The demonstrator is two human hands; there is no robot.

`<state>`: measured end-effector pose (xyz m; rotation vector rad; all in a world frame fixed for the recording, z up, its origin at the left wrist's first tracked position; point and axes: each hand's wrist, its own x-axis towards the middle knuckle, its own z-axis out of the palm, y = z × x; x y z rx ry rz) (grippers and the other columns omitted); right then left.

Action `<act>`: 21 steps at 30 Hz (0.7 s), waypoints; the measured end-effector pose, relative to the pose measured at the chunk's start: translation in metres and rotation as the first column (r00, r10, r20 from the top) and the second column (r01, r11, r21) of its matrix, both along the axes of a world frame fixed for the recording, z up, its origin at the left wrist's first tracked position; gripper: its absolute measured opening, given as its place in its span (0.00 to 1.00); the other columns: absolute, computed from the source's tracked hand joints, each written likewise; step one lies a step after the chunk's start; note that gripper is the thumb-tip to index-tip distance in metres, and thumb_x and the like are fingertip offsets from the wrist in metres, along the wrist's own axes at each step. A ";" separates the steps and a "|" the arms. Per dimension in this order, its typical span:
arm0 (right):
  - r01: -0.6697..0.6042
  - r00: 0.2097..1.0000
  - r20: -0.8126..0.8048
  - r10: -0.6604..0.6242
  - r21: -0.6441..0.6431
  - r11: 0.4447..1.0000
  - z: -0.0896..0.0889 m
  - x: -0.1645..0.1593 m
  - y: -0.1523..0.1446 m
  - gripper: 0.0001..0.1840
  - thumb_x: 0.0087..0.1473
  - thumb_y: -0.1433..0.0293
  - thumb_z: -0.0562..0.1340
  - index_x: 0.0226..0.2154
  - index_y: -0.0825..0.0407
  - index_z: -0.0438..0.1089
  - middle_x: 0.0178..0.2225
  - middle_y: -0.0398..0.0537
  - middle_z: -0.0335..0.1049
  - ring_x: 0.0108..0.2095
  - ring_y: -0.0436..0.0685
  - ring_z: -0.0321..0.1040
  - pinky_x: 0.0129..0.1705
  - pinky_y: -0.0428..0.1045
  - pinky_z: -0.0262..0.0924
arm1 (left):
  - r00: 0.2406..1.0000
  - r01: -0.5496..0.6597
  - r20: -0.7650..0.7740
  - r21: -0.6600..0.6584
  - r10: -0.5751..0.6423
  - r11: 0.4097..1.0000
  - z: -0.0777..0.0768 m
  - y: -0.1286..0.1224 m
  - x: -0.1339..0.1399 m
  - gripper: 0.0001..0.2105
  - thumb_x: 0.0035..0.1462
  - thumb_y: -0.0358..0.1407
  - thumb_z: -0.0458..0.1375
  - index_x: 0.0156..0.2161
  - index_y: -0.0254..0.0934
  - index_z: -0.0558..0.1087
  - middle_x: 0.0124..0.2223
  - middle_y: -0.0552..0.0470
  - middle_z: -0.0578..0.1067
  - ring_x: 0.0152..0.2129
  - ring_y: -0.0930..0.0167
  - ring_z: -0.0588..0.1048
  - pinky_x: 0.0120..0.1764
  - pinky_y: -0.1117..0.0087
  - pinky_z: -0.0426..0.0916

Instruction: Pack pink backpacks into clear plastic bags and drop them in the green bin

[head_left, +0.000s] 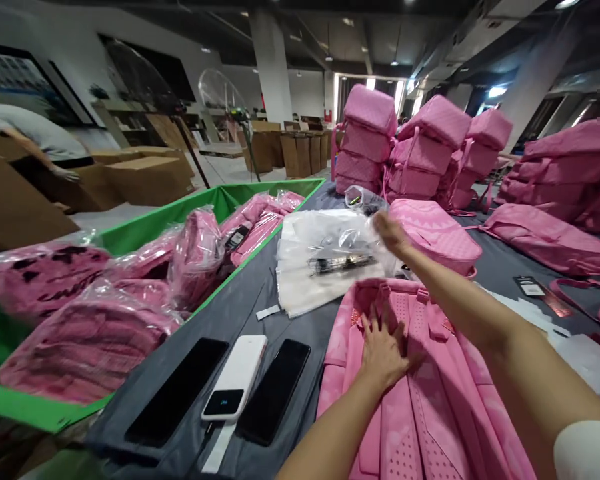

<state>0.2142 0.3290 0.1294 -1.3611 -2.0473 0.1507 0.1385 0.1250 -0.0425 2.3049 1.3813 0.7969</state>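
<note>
A pink backpack (430, 400) lies in front of me with its shoulder straps and back panel facing up. My left hand (386, 348) rests on its upper part, fingers spread over the straps. My right hand (391, 233) reaches past the backpack to the right edge of a stack of clear plastic bags (300, 260). Its fingers are blurred, so their grip on the plastic cannot be made out. Just right of that hand lies another pink backpack (435, 233).
Left of me, a green-sided bin (153, 225) holds several plastic-wrapped pink bags (90, 340). Two black phones (177, 393) and a white power bank (237, 373) lie on the dark tablecloth. Stacked pink backpacks (365, 143) stand behind. A person (40, 130) bends near cardboard boxes (147, 177).
</note>
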 end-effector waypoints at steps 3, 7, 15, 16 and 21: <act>-0.002 0.999 0.032 0.003 -0.032 0.999 0.004 -0.001 -0.026 0.17 0.70 0.63 0.49 0.34 0.51 0.67 0.26 0.44 0.67 0.28 0.52 0.63 0.33 0.46 0.53 | 0.999 0.041 -0.028 0.114 -0.038 0.993 -0.009 0.002 0.004 0.35 0.61 0.56 0.58 0.68 0.41 0.64 0.74 0.38 0.55 0.72 0.45 0.45 0.68 0.33 0.45; 0.048 0.999 0.018 -0.048 0.034 0.998 0.026 0.007 -0.053 0.16 0.70 0.66 0.49 0.35 0.51 0.68 0.27 0.43 0.68 0.30 0.52 0.64 0.34 0.45 0.52 | 0.997 0.076 -0.023 0.310 -0.072 0.948 -0.005 -0.005 0.004 0.24 0.66 0.41 0.57 0.64 0.38 0.68 0.66 0.39 0.69 0.68 0.54 0.60 0.67 0.45 0.57; -0.251 0.946 0.257 0.199 0.189 0.949 0.027 0.043 -0.145 0.14 0.70 0.63 0.55 0.38 0.51 0.72 0.36 0.48 0.74 0.34 0.53 0.67 0.35 0.46 0.50 | 0.819 -0.572 0.409 0.528 0.402 0.628 0.125 -0.016 -0.037 0.36 0.66 0.49 0.55 0.70 0.29 0.51 0.71 0.27 0.56 0.69 0.49 0.53 0.66 0.45 0.54; -0.270 0.938 0.262 0.227 0.142 0.952 0.018 0.045 -0.160 0.12 0.69 0.65 0.57 0.38 0.51 0.73 0.37 0.47 0.74 0.35 0.52 0.67 0.35 0.46 0.50 | 0.829 -0.558 0.386 0.531 0.405 0.637 0.136 -0.016 -0.042 0.32 0.66 0.49 0.55 0.68 0.31 0.57 0.69 0.30 0.61 0.69 0.49 0.55 0.66 0.43 0.53; -0.207 0.956 0.163 0.246 -0.223 0.953 -0.029 0.052 -0.227 0.07 0.65 0.71 0.61 0.35 0.52 0.74 0.33 0.42 0.75 0.33 0.51 0.69 0.31 0.44 0.51 | 0.974 -0.205 0.028 0.551 0.227 0.809 0.125 -0.040 -0.059 0.15 0.71 0.43 0.47 0.47 0.42 0.75 0.41 0.47 0.80 0.49 0.54 0.75 0.62 0.37 0.51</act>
